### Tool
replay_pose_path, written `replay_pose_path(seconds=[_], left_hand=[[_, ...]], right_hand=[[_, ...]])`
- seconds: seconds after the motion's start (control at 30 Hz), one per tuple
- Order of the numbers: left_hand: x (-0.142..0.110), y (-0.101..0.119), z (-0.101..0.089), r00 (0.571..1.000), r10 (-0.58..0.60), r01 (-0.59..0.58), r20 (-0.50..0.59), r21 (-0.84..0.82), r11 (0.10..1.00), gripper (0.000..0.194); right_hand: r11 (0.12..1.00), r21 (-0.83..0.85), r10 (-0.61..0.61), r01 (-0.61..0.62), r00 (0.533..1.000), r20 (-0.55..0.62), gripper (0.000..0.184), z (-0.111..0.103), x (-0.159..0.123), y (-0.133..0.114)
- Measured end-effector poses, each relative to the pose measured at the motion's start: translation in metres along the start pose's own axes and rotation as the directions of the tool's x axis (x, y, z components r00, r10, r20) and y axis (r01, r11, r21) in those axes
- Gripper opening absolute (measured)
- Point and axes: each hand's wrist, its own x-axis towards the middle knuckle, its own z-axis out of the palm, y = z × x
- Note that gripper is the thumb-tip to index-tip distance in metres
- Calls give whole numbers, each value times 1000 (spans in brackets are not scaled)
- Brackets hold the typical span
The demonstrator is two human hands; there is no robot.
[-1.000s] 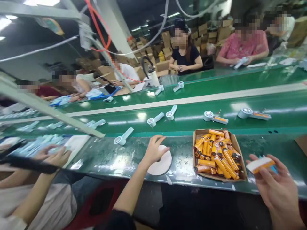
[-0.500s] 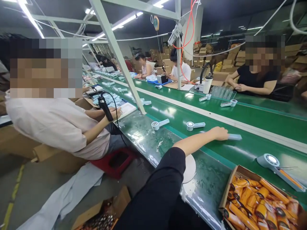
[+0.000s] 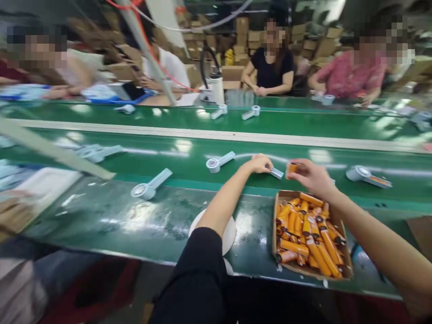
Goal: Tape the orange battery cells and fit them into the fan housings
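My left hand [image 3: 259, 163] reaches over the green conveyor belt [image 3: 236, 155] and is closed on the handle of a pale blue handheld device [image 3: 276, 172]. My right hand [image 3: 312, 177] is just to its right, above the belt, fingers pinched round a small orange piece [image 3: 291, 168] held close to the device's end. Directly below my right hand sits an open cardboard box [image 3: 344, 265] full of several orange tubes [image 3: 307, 234]. A white round disc [image 3: 229, 234] lies on the bench under my left forearm.
More pale blue devices lie on the belt: one [image 3: 219, 162] left of my hands, one [image 3: 150, 186] at the bench edge, one [image 3: 367, 175] to the right. Other people sit across the line and at far left. A white machine [image 3: 212, 87] stands opposite. A slanted metal bar [image 3: 50, 150] crosses left.
The view swung back right toward the box. My left hand drew the device it had reached for closer along the belt. My right hand came in holding the orange piece beside it.
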Motion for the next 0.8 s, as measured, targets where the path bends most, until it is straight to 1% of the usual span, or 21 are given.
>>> replay_pose_path(seconds=[0.07,0.13,0.2,0.27,0.33,0.4,0.47,0.53,0.57,0.67,0.7,0.73,0.77,0.8], left_hand=[[8,-5,8,999,37,-37,-6,-42,998,14],[10,-8,14,999,24,-27,-47,-71,997,19],[9,-8,18,996,-18,10,-92,-90,996,25],[10,-4,21,991,-55,43,-119,-103,994,27],[15,1,24,990,-77,62,-122,-115,991,25],[21,6,25,989,-88,73,-117,-127,989,22],[27,12,25,989,-95,80,-110,-136,988,22],[29,20,22,990,-99,84,-102,-136,987,24],[27,25,19,990,-100,86,-98,-133,987,26],[14,35,7,990,-97,86,-98,-117,989,39],[8,38,1,990,-98,87,-102,-108,990,43],[1,39,-4,989,-100,90,-109,-97,991,43],[-5,39,-10,988,-103,93,-115,-84,992,42],[-10,39,-15,987,-105,97,-121,-72,993,41]], right_hand=[[989,-139,53,-42,996,77,40,9,26,17],[978,-200,87,-64,990,109,36,17,44,30],[979,-193,96,-72,988,121,39,23,51,38],[979,-191,94,-69,987,130,42,27,51,42],[961,-270,106,-60,982,158,41,29,50,43],[896,-440,162,-52,963,215,41,29,50,42],[803,-594,239,-40,935,261,44,28,53,40],[735,-677,291,-24,914,283,47,28,56,37],[718,-696,298,-15,910,289,48,29,58,36],[700,-712,283,53,895,344,47,36,59,37],[710,-698,250,92,894,371,44,40,59,41],[733,-668,193,131,901,389,40,44,59,47],[768,-617,100,172,919,381,36,50,59,55],[820,-534,-41,206,952,305,30,55,61,63]])
